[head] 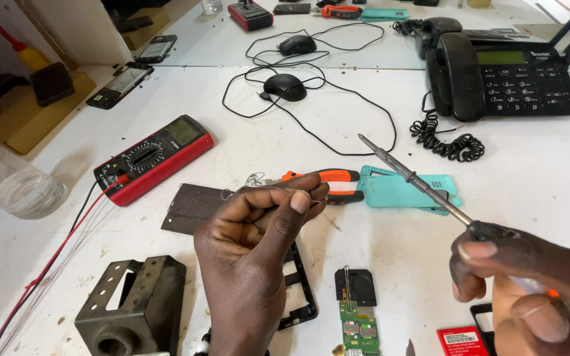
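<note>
Our left hand pinches a thin wire between thumb and forefinger, other fingers curled, lifting its end clear of the table so the tip can reach it. Our right hand is closed around a soldering iron, its shaft slanting up and away from the wire, tip in the air. Just below the left hand lie a black frame and a green board; beyond it, orange pliers, a teal case and a red multimeter.

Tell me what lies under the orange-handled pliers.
The orange-handled pliers rest on the white table, their handle ends against the teal phone cover. The left hand hides their jaws.
</note>
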